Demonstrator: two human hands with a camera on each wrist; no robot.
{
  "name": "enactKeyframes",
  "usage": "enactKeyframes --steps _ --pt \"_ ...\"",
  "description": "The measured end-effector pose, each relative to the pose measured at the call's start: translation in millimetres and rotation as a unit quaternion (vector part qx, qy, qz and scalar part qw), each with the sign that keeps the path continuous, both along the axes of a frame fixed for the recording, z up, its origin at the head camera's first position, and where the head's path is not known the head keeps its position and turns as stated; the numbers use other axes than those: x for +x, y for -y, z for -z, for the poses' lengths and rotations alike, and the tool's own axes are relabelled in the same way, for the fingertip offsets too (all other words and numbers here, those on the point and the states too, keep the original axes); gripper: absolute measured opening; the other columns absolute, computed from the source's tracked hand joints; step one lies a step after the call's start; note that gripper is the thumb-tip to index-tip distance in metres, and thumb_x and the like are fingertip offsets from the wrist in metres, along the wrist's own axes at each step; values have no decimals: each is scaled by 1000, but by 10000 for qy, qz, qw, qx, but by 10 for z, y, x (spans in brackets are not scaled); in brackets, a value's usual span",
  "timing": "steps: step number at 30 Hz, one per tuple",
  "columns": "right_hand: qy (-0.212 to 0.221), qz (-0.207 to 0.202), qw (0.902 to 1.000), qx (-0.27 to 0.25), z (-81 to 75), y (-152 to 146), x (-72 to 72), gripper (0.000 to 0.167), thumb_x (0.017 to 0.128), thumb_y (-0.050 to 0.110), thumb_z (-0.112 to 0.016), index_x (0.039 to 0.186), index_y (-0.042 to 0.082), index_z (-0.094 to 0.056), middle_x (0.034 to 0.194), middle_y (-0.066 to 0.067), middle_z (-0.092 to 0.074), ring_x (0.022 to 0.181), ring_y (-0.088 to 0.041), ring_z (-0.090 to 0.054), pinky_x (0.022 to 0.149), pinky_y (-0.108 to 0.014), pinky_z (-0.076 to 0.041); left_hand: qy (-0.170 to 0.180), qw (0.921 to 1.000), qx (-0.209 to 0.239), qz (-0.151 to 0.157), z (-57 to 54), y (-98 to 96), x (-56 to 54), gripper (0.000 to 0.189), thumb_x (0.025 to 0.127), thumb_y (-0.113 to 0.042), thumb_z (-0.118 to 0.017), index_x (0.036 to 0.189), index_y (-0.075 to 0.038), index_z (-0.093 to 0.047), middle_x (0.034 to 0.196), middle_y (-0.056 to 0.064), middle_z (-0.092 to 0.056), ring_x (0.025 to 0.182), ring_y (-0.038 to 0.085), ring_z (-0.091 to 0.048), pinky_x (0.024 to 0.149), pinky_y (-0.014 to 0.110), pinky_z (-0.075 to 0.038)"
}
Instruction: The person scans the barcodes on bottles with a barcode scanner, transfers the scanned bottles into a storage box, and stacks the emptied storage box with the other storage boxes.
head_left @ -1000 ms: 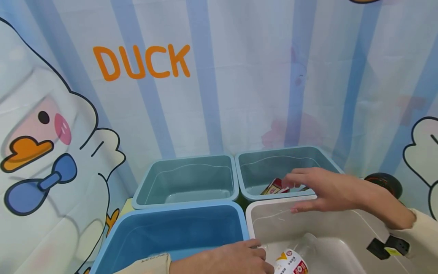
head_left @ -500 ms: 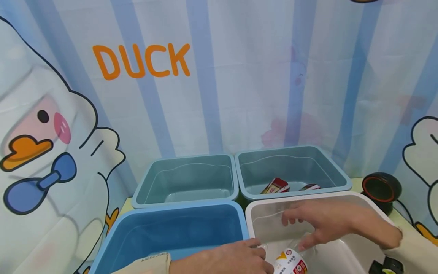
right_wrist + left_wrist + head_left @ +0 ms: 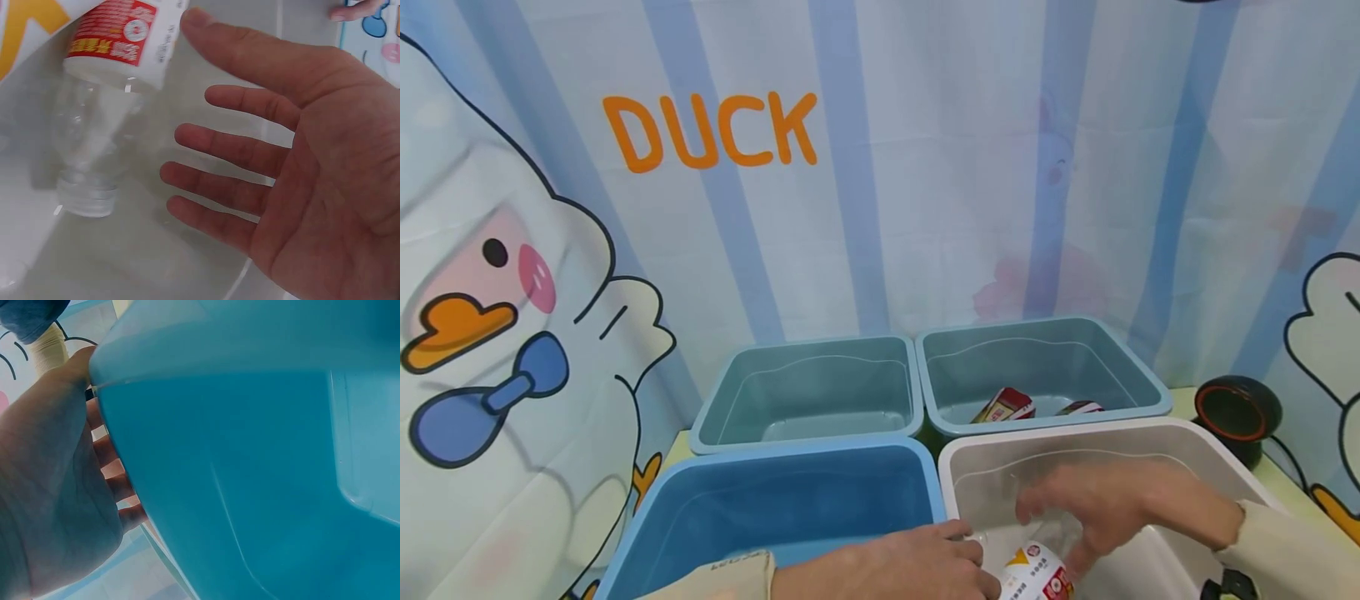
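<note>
A clear plastic bottle [image 3: 94, 137] with a white, red and yellow label lies inside the off-white bin [image 3: 1060, 432]. My right hand [image 3: 1097, 504] is down in that bin beside the bottle. Its fingers are spread apart in the right wrist view, and the thumb tip is close to the label; contact there cannot be told. My left hand [image 3: 895, 571] lies over the wall of the blue bin [image 3: 790, 454] next to the white one. In the left wrist view, its fingers reach past the bin's edge with gaps between them, their tips hidden.
Behind stand two grey-green bins: the left one [image 3: 808, 343] and the right one [image 3: 1037, 325], which holds red-and-yellow packs [image 3: 1006, 406]. A dark round object [image 3: 1236, 412] with a cable is at the right. A duck-print curtain [image 3: 925, 167] hangs behind.
My right hand has come back from above the rear right bin and lowered into the white bin, alongside the bottle. The left hand and the bottle stay where they were.
</note>
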State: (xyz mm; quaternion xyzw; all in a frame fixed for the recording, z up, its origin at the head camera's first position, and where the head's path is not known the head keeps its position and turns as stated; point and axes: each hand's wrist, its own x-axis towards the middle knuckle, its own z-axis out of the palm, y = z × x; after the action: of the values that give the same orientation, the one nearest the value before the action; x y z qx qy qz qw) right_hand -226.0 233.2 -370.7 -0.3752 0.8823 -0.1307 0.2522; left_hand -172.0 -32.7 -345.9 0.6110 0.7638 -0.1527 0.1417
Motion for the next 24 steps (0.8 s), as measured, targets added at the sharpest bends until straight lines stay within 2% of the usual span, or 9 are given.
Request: enactKeyframes --steps 7,13,20,24 --pt "128 261 9986 451 137 -25 -58 57 76 34 -94 123 44 -64 118 24 -63 102 -4 -58 99 -43 -52 91 10000 -5 -11 -9 0 -10 45 97 -53 -68 139 -37 -65 128 -28 -62 108 -8 -52 110 16 -29" --pt "28 262 9974 678 222 -38 -87 61 73 27 -96 122 44 -64 117 24 -63 100 -3 -58 98 -39 -53 51 10000 -51 -22 -17 -8 -7 48 96 -54 -69 140 -37 -64 129 -28 -62 108 -9 -51 108 14 -27" --pt "-111 475 9928 1096 296 -40 -102 64 71 27 -98 121 47 -64 116 24 -63 102 -5 -58 102 -48 -51 77 10000 -19 46 -21 0 -4 44 98 -52 -67 139 -36 -65 128 -28 -62 108 -9 -51 111 16 -28" --pt "-68 464 9930 1087 340 -52 -114 62 72 27 -97 121 48 -65 117 25 -63 104 -4 -58 102 -49 -50 75 9999 2 68 -23 5 -1 43 99 -52 -66 140 -36 -65 129 -28 -62 109 -9 -51 111 16 -27"
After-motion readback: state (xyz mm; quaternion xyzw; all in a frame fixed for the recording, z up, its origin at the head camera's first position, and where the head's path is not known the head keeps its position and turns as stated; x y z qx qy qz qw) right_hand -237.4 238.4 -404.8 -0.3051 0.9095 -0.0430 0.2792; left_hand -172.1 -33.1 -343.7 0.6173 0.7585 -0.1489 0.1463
